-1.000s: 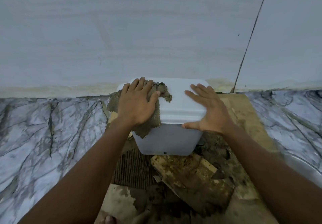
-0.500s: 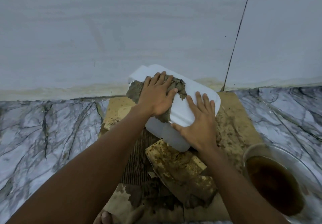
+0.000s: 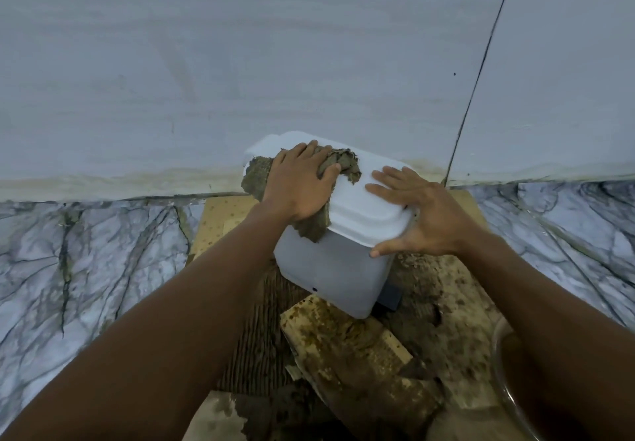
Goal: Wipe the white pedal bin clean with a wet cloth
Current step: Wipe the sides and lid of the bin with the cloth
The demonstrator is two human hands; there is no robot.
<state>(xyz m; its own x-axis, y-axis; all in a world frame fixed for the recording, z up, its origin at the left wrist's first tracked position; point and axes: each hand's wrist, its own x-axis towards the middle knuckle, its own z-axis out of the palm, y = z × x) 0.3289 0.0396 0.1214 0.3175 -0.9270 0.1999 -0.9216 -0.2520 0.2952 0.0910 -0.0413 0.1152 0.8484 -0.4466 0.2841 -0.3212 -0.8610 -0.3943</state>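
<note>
The white pedal bin [image 3: 330,269] stands on stained cardboard against the wall, its lid shut and its dark pedal [image 3: 390,296] showing at the lower right. A grey-brown wet cloth [image 3: 314,227] lies over the left side of the lid and hangs down the bin's left edge. My left hand [image 3: 297,183] presses flat on the cloth with fingers spread. My right hand [image 3: 417,214] rests on the right side of the lid, fingers straight on top and thumb against the lid's front rim.
Dirty, wet cardboard sheets [image 3: 347,354] cover the floor under and in front of the bin. Marbled floor [image 3: 86,251] lies on both sides. The pale wall [image 3: 240,62] rises just behind. A glass bowl rim [image 3: 505,382] shows at the lower right edge.
The bin has turned so its front face shows more. My left hand has slid with the cloth on the lid's left side, and my right hand has shifted to the lid's right edge.
</note>
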